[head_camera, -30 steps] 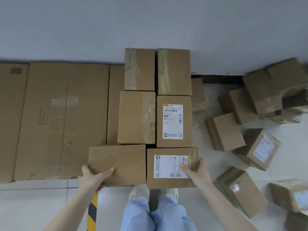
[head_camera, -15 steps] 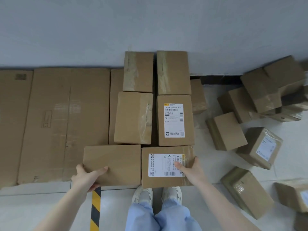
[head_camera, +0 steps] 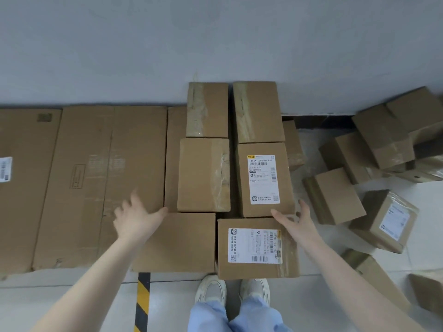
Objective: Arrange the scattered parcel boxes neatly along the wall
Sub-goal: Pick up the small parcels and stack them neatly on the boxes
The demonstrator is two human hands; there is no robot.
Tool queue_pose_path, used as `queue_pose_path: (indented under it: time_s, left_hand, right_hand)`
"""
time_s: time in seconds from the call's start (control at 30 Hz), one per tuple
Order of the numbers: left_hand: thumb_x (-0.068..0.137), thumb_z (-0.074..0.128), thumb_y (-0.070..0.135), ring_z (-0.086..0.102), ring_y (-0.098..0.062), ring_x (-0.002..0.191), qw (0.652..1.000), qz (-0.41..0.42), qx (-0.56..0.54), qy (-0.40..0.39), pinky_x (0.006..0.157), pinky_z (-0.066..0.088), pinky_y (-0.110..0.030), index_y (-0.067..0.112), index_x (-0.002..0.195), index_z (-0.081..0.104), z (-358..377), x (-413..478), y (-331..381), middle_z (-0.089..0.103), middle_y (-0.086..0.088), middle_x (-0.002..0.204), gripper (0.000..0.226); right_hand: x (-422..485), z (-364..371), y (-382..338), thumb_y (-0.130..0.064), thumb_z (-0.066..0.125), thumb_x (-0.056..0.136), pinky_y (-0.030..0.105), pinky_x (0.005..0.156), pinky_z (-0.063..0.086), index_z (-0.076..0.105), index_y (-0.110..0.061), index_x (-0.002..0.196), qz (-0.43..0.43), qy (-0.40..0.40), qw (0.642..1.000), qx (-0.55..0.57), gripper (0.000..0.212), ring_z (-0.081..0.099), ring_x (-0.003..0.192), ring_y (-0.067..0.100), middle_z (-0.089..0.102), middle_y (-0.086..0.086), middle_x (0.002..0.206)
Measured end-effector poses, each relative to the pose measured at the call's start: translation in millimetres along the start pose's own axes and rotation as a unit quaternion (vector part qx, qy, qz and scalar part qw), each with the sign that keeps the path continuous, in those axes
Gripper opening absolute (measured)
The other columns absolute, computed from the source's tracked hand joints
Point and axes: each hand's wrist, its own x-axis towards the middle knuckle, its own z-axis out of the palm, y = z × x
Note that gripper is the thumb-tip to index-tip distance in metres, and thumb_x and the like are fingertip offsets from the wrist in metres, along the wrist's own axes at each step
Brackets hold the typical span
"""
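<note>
Close by the shoes: labelled box point(head_camera: 256, 248) and plain box point(head_camera: 177, 243), side by side. Probably light, stiff, square-edged corrugated card; best gripped at opposite side walls, off the slick tape. Over their far edges, left hand point(head_camera: 136, 219) and right hand point(head_camera: 297, 220) spread wide, empty. Beyond, neat rows point(head_camera: 203, 176) against the wall point(head_camera: 215, 44); off right, scattered boxes point(head_camera: 333, 195).

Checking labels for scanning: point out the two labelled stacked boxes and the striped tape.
Rear labelled box point(head_camera: 263, 179), head view, on its label.
Front labelled box point(head_camera: 254, 245), head view, on its label.
Striped tape point(head_camera: 143, 295), head view, on its upper half.
</note>
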Motion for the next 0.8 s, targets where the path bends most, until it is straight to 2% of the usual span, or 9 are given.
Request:
queue_pose_path:
  time_s: [0.07, 0.13, 0.2, 0.27, 0.4, 0.53, 0.6, 0.7, 0.8]
  left_hand:
    - [0.083, 0.065, 0.048, 0.022, -0.034, 0.142, 0.992, 0.015, -0.115, -0.054, 0.114, 0.023, -0.051, 0.025, 0.152, 0.008, -3, 12, 30, 0.025, -0.010, 0.155, 0.092]
    - [0.084, 0.066, 0.044, 0.025, -0.030, 0.142, 0.962, 0.000, -0.238, -0.133, 0.114, 0.023, -0.048, 0.029, 0.152, 0.006, -1, 19, 59, 0.023, -0.004, 0.157, 0.091]
    - [0.087, 0.065, 0.039, 0.029, -0.027, 0.140, 0.939, 0.002, -0.295, -0.180, 0.113, 0.025, -0.043, 0.028, 0.153, 0.007, 7, 21, 81, 0.027, -0.001, 0.155, 0.089]
    - [0.088, 0.065, 0.034, 0.034, -0.025, 0.138, 0.926, 0.011, -0.327, -0.187, 0.111, 0.028, -0.041, 0.026, 0.153, 0.008, 17, 24, 94, 0.032, -0.001, 0.153, 0.086]
    - [0.090, 0.064, 0.025, 0.034, -0.024, 0.137, 0.919, 0.013, -0.353, -0.176, 0.111, 0.029, -0.040, 0.027, 0.152, 0.009, 29, 24, 97, 0.033, 0.000, 0.152, 0.084]
    - [0.089, 0.064, 0.033, 0.035, -0.024, 0.137, 0.922, 0.006, -0.342, -0.181, 0.110, 0.030, -0.039, 0.026, 0.152, 0.012, 23, 32, 98, 0.031, 0.000, 0.153, 0.083]
    - [0.088, 0.065, 0.035, 0.037, -0.025, 0.136, 0.922, 0.007, -0.346, -0.172, 0.110, 0.031, -0.041, 0.029, 0.152, 0.010, 15, 45, 106, 0.031, 0.000, 0.153, 0.085]
    - [0.087, 0.068, 0.030, 0.037, -0.026, 0.136, 0.921, 0.032, -0.361, -0.142, 0.110, 0.031, -0.040, 0.032, 0.152, 0.005, 1, 78, 132, 0.030, -0.002, 0.154, 0.090]
    - [0.087, 0.067, 0.023, 0.044, -0.027, 0.129, 0.914, 0.061, -0.374, -0.145, 0.108, 0.037, -0.041, 0.028, 0.152, 0.008, 0, 102, 159, 0.039, -0.004, 0.148, 0.088]
  right_hand:
    - [11, 1, -15, -0.041, 0.070, 0.081, 0.040, 0.100, 0.042, 0.008, -0.025, 0.151, -0.023, -0.010, 0.999, -0.020, 0.095, 0.055, 0.121, 0.027, 0.050, 0.005, 0.140]
    - [20, 6, -21, -0.039, 0.070, 0.083, 0.041, 0.097, 0.045, 0.011, -0.025, 0.150, -0.038, -0.008, 0.998, -0.046, 0.090, 0.056, 0.119, 0.027, 0.050, 0.002, 0.140]
    - [26, 11, -22, -0.038, 0.069, 0.083, 0.042, 0.095, 0.046, 0.012, -0.024, 0.149, -0.050, 0.000, 0.997, -0.058, 0.088, 0.057, 0.117, 0.028, 0.051, 0.001, 0.138]
    - [29, 16, -20, -0.040, 0.069, 0.083, 0.042, 0.094, 0.047, 0.012, -0.025, 0.149, -0.054, 0.006, 0.997, -0.063, 0.089, 0.058, 0.116, 0.028, 0.051, 0.000, 0.138]
    - [31, 18, -20, -0.041, 0.069, 0.083, 0.042, 0.094, 0.048, 0.010, -0.026, 0.150, -0.054, 0.012, 0.996, -0.063, 0.090, 0.057, 0.117, 0.028, 0.050, -0.001, 0.140]
    - [34, 8, -31, -0.044, 0.070, 0.080, 0.040, 0.097, 0.046, 0.017, -0.028, 0.147, -0.045, -0.016, 0.997, -0.057, 0.087, 0.056, 0.118, 0.023, 0.052, -0.004, 0.137]
    - [46, 2, -52, -0.046, 0.071, 0.079, 0.043, 0.104, 0.039, 0.012, -0.029, 0.150, -0.059, -0.018, 0.997, -0.036, 0.094, 0.049, 0.127, 0.023, 0.044, -0.003, 0.145]
    - [84, -2, -99, -0.049, 0.072, 0.077, 0.045, 0.113, 0.026, -0.003, -0.028, 0.152, -0.084, -0.007, 0.996, -0.018, 0.108, 0.029, 0.142, 0.026, 0.023, 0.003, 0.157]
    - [117, 8, -129, -0.044, 0.071, 0.080, 0.046, 0.111, 0.029, -0.007, -0.026, 0.152, -0.108, -0.008, 0.993, -0.049, 0.107, 0.032, 0.139, 0.029, 0.023, 0.006, 0.156]
